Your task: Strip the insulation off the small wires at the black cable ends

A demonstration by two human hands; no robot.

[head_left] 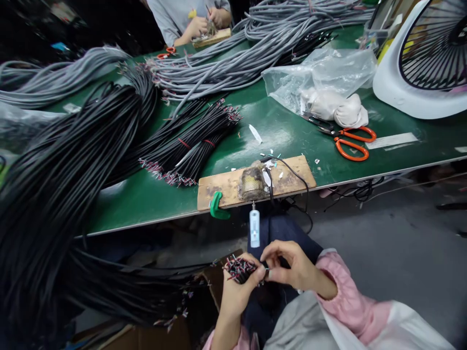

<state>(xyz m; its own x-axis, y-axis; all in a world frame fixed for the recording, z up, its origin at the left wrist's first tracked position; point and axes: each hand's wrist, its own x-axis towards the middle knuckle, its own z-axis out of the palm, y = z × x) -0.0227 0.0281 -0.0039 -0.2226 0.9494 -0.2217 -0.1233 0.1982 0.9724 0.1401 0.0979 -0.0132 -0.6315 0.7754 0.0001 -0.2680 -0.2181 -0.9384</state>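
Observation:
My left hand (233, 294) is closed around a bundle of black cables (240, 270), whose stripped ends with red, white and dark cores point up. Beside its thumb, my right hand (292, 266) has its fingers curled in a pinch at a thin wire end (266, 269). The fingertips partly hide that wire. Just above my hands, a light-blue tag-like piece (254, 228) hangs from a small metal tip on a worn, round metal device (252, 183). This device sits on a wooden board (215, 187), held at the table edge by a green clamp (219, 206).
A large heap of black cables (73, 160) drapes over the table's left side. Grey cables (219, 73) lie behind a tied black bundle (197, 141). Orange-handled scissors (352, 141), a plastic bag (321, 73) and a white fan (404, 92) stand right. A co-worker's hands (206, 24) work opposite.

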